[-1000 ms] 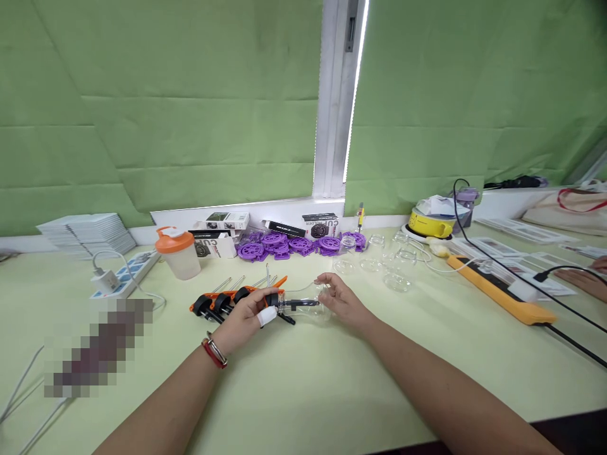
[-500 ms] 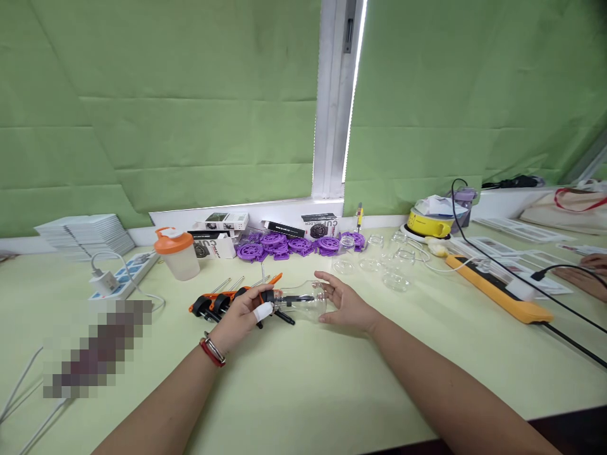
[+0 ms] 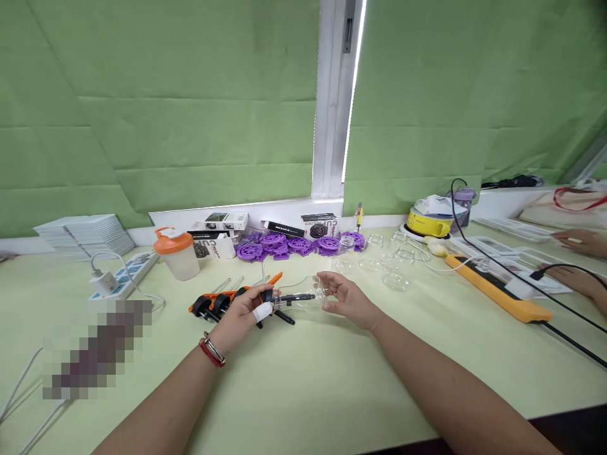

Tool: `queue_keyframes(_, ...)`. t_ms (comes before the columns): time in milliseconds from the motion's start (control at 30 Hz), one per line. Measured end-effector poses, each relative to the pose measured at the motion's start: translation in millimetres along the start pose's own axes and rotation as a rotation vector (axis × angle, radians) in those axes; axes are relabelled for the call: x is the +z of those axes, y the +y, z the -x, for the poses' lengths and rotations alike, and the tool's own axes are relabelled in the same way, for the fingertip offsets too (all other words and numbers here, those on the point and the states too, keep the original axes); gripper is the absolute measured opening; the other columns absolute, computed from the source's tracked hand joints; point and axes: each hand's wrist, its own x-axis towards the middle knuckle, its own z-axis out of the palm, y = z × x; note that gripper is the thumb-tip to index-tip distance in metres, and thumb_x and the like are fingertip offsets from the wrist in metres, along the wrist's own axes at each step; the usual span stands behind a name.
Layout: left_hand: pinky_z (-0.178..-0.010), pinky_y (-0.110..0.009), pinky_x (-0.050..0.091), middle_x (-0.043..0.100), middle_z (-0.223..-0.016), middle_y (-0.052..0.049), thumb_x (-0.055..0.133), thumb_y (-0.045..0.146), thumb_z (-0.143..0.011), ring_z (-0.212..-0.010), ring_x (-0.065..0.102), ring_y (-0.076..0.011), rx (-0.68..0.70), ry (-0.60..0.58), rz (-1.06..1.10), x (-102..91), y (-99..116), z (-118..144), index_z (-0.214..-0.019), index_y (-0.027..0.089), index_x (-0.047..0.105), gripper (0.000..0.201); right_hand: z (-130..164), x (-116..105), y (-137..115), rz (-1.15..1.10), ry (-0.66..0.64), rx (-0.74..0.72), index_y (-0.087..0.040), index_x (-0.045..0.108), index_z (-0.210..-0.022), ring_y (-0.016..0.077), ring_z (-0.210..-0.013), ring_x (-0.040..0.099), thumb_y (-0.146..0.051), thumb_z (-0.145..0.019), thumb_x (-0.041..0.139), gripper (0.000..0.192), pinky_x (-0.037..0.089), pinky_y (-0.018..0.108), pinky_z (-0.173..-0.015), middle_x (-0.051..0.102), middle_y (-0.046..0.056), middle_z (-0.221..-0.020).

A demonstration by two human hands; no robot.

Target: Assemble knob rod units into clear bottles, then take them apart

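Observation:
A clear bottle (image 3: 303, 286) lies on its side in the air between my hands, its neck toward the left. My left hand (image 3: 247, 314), with a white wrap on the thumb, is closed around the black top at the neck. From that top a black stem (image 3: 298, 297) runs inside the bottle. My right hand (image 3: 349, 302) curls its fingers and thumb around the bottle's wide base. Behind and beside my left hand lie several black tops with orange levers (image 3: 220, 304); my hand partly hides them.
Several purple wheel-shaped parts (image 3: 298, 246) lie at the back beside printed boxes (image 3: 219, 245). Clear bottles (image 3: 396, 278) stand right of them. There are an orange-lidded shaker (image 3: 177, 256), power strips (image 3: 496, 287), and a yellow pot (image 3: 429, 225). A co-worker's hands (image 3: 581, 243) are at the far right.
The bottle's base and my right hand have shifted slightly right and the bottle is tilted a little differently. My left hand stays in place. At far right, a co-worker's hand has come into view.

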Motion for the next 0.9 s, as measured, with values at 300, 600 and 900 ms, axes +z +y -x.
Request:
queue_keyframes(300,-0.089,-0.041,0.044,0.064,-0.114,-0.012,0.069,0.036,-0.074,-0.094,0.059,-0.0228,0.009,0.002,-0.003,-0.2,-4.8,-1.2,-0.117,0.019,0.058,0.047,-1.0,5.2,1.5,-0.025,0.022,0.087,-0.022,0.045,-0.128,0.0187,-0.090,0.061,-0.051,-0.081,0.059,0.057,0.046,0.037,-0.082,0.053,0.011,-0.116)
queue_keyframes(600,-0.092,-0.041,0.044,0.063,-0.115,-0.010,0.068,0.036,-0.074,-0.096,0.059,-0.0225,0.007,-0.009,0.000,-1.5,-2.8,-1.1,-0.119,0.019,0.057,0.050,1.6,6.2,-0.7,0.021,-0.014,0.110,-0.026,0.037,-0.139,0.0144,-0.077,0.062,-0.052,-0.087,0.048,0.059,0.045,0.031,-0.069,0.048,0.012,-0.127)
queue_keyframes(900,-0.092,-0.039,0.044,0.063,-0.114,-0.009,0.067,0.036,-0.076,-0.098,0.059,-0.0218,0.006,0.004,-0.029,-3.0,-8.7,-1.7,-0.120,0.019,0.054,0.049,3.9,2.8,-0.1,-0.104,-0.121,0.163,-0.032,0.028,-0.142,0.0113,-0.080,0.057,-0.040,-0.077,0.068,0.077,0.047,0.036,-0.081,0.035,0.011,-0.137)
